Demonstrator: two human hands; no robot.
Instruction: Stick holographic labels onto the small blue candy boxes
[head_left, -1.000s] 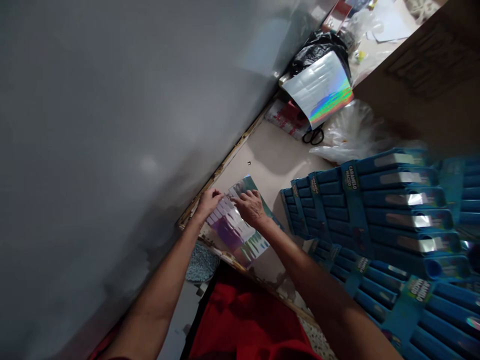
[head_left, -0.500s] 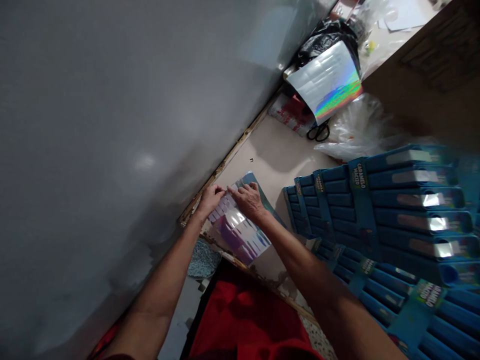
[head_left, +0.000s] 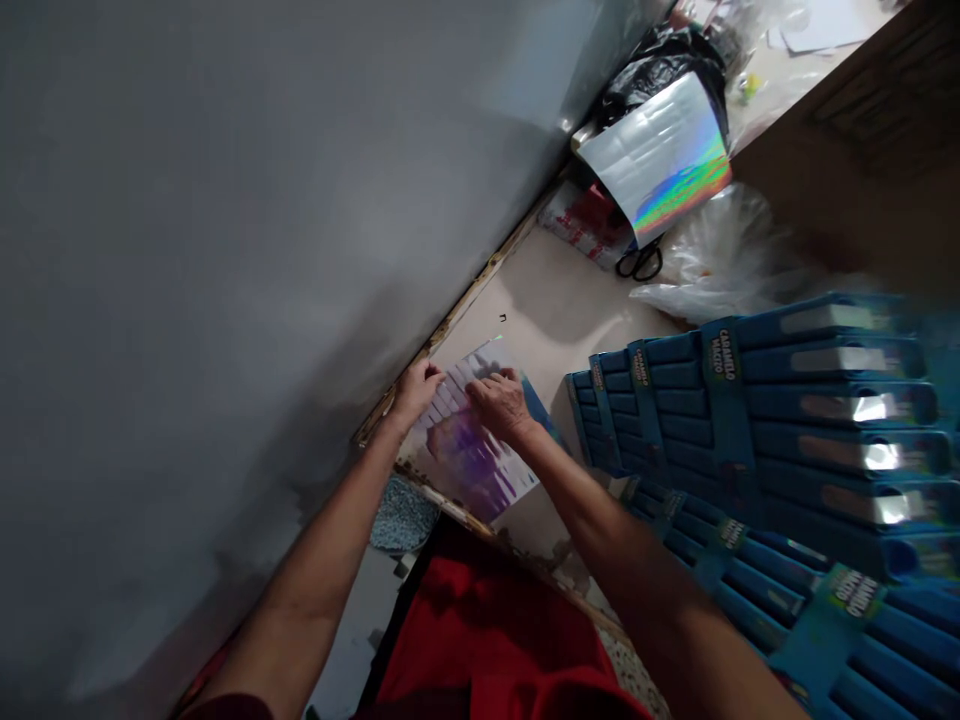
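Observation:
A shiny holographic sheet of labels point(head_left: 457, 455), split by lines into narrow strips, lies on the tabletop with purple and white reflections. At its left edge is my left hand point(head_left: 415, 392), thumb and forefinger pinched together; what is between them is too small to make out. My right hand point(head_left: 501, 402) rests over the upper middle of the sheet, its fingers curled and their tips pressed together. Whether a label is in that pinch cannot be seen. Beneath the right hand, the sheet's right side looks blue-green.
To the right stand stacked blue boxes point(head_left: 660, 400) marked "Caramelo Macizo". Farther back are black-handled scissors point(head_left: 639, 262), another holographic sheet point(head_left: 660, 155), a black plastic bag point(head_left: 667, 65) and clear plastic point(head_left: 712, 260). A grey wall point(head_left: 225, 250) borders the table's left; a small staple-like piece point(head_left: 502, 318) lies above the sheet.
The hands, whose fingertips almost met over the sheet, are now farther apart. The left has shifted slightly left; the right has curled its extended forefinger. Reflections on the sheet have changed.

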